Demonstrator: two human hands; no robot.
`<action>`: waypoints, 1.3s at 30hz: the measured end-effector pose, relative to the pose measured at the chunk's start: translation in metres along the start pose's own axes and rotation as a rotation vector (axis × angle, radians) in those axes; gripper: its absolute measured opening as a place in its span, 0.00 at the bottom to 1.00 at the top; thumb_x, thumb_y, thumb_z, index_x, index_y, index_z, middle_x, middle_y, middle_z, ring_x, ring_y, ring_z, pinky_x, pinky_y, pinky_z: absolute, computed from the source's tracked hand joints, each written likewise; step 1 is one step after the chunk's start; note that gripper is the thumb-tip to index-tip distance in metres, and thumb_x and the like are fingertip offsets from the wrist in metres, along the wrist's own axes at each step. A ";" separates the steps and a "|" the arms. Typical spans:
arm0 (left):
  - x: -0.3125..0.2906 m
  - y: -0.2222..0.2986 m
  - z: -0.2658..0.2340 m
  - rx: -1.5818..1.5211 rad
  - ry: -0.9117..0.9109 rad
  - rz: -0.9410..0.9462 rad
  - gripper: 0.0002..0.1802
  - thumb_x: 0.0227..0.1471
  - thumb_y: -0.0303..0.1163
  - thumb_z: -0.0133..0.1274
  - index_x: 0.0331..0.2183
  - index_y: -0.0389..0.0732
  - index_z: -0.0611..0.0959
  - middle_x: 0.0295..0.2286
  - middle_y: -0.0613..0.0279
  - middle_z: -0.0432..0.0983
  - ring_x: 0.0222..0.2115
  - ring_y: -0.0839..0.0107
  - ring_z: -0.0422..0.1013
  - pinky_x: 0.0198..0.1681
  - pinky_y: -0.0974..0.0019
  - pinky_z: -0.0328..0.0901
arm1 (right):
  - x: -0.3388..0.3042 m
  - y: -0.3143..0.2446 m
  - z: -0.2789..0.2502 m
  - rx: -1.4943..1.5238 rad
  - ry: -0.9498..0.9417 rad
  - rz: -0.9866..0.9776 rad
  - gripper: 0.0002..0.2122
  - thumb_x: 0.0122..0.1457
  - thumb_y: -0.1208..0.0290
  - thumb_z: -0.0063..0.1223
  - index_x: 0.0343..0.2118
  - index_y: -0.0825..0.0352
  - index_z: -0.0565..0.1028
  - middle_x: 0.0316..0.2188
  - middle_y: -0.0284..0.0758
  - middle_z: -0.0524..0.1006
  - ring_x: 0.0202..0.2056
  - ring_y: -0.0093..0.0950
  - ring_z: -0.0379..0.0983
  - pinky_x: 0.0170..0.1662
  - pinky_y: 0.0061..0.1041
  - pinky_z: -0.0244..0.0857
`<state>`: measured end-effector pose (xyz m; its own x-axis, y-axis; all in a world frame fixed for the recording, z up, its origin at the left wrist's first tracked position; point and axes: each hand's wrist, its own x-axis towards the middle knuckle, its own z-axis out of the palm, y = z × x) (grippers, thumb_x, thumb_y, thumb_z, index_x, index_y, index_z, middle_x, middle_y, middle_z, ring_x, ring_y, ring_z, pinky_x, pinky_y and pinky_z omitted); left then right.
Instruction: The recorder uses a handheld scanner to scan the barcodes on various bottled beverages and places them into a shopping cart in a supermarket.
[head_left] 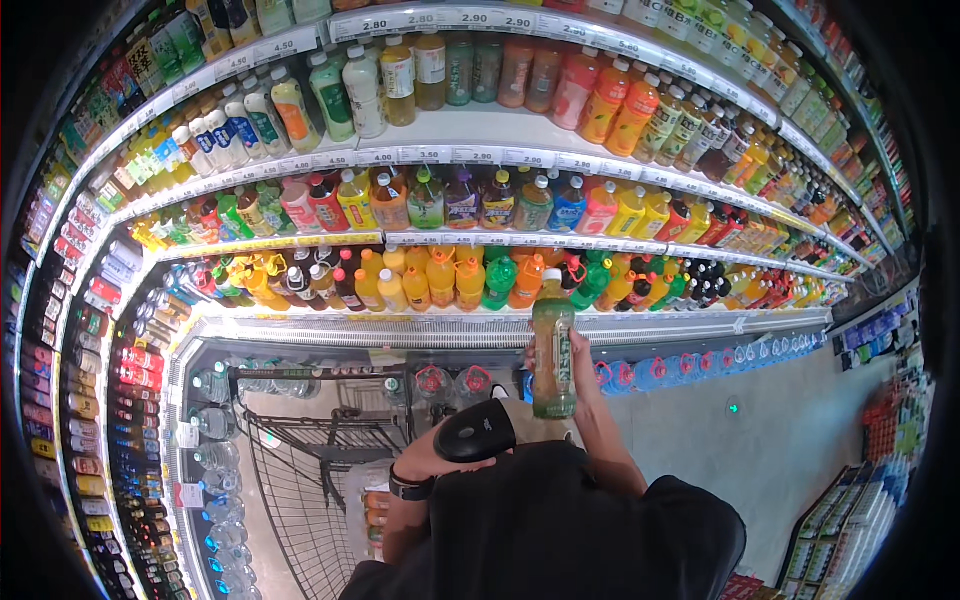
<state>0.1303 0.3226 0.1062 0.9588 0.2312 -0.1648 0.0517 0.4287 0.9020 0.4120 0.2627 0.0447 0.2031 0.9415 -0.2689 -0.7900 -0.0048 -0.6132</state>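
My right hand [582, 362] is closed around an upright drink bottle [553, 350] with a green label, amber contents and a white cap, raised in front of the shelves. Some of its fingers are hidden behind the bottle. To its left, my left hand [425, 458] holds a black handheld barcode scanner [478, 432], which covers most of the fingers. The scanner's front end points toward the lower part of the bottle, a little apart from it. A dark wristband [411, 488] sits on my left wrist.
A wire shopping cart [292, 490] stands to my left, with wrapped bottles [376, 515] inside. Refrigerated shelves [470, 128] full of drink bottles curve around ahead and left. Large water bottles [672, 370] line the floor along the shelf base. Stacked goods [838, 540] stand at the lower right.
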 end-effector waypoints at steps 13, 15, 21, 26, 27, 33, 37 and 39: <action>0.036 -0.002 0.003 -0.144 0.440 0.131 0.26 0.46 0.22 0.65 0.48 0.37 0.78 0.33 0.64 0.82 0.22 0.85 0.70 0.22 0.79 0.62 | 0.221 -0.204 0.112 -0.313 -0.239 -0.116 0.24 0.64 0.51 0.47 0.50 0.69 0.69 0.42 0.40 0.77 0.37 0.32 0.77 0.42 0.32 0.74; 0.052 0.010 0.007 -0.135 0.442 0.145 0.23 0.46 0.23 0.65 0.46 0.37 0.79 0.32 0.65 0.82 0.21 0.86 0.70 0.22 0.79 0.62 | 0.255 -0.214 0.137 -0.587 -0.223 -0.494 0.23 0.57 0.61 0.61 0.50 0.69 0.67 0.40 0.38 0.77 0.35 0.28 0.76 0.41 0.28 0.72; 0.086 0.031 0.027 -0.091 0.568 0.115 0.21 0.47 0.24 0.65 0.46 0.38 0.79 0.33 0.63 0.82 0.21 0.87 0.70 0.22 0.80 0.61 | 0.390 -0.231 0.127 -0.860 -0.095 -0.978 0.31 0.45 0.64 0.73 0.49 0.72 0.67 0.36 0.37 0.79 0.37 0.31 0.77 0.45 0.30 0.69; 0.094 0.013 0.027 -0.287 0.606 0.235 0.21 0.48 0.23 0.63 0.46 0.37 0.79 0.35 0.63 0.82 0.21 0.86 0.69 0.22 0.79 0.62 | 0.420 -0.238 0.127 -0.931 -0.141 -0.929 0.27 0.45 0.66 0.71 0.46 0.74 0.74 0.39 0.41 0.81 0.39 0.28 0.77 0.46 0.30 0.69; 0.093 0.010 0.025 -0.297 0.616 0.231 0.21 0.48 0.23 0.63 0.46 0.37 0.79 0.35 0.63 0.82 0.21 0.86 0.69 0.22 0.79 0.62 | 0.412 -0.235 0.135 -0.926 -0.136 -0.981 0.26 0.46 0.65 0.71 0.45 0.75 0.74 0.38 0.41 0.81 0.38 0.30 0.78 0.46 0.30 0.69; 0.099 0.028 0.012 -0.186 0.641 0.191 0.21 0.48 0.21 0.63 0.46 0.38 0.79 0.35 0.64 0.82 0.21 0.86 0.69 0.21 0.79 0.63 | 0.403 -0.214 0.119 -1.423 0.222 -1.164 0.28 0.47 0.61 0.71 0.45 0.76 0.72 0.40 0.52 0.76 0.46 0.49 0.72 0.48 0.41 0.66; 0.101 0.031 0.001 -0.099 0.653 0.121 0.21 0.48 0.22 0.64 0.46 0.39 0.79 0.35 0.65 0.82 0.20 0.86 0.68 0.21 0.79 0.63 | 0.397 -0.211 0.092 -1.285 0.118 -1.109 0.26 0.49 0.62 0.68 0.43 0.75 0.70 0.40 0.54 0.75 0.43 0.51 0.73 0.46 0.41 0.67; 0.106 0.035 -0.001 -0.154 0.579 0.177 0.21 0.48 0.23 0.64 0.46 0.39 0.79 0.35 0.65 0.82 0.20 0.87 0.68 0.21 0.79 0.63 | 0.403 -0.212 0.097 -1.376 0.149 -1.095 0.25 0.49 0.62 0.68 0.44 0.74 0.70 0.39 0.54 0.75 0.43 0.51 0.73 0.45 0.42 0.67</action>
<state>0.2337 0.3630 0.1198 0.6397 0.7280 -0.2466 -0.1763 0.4512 0.8748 0.6055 0.6754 0.1385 0.3654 0.6711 0.6450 0.7317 0.2212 -0.6448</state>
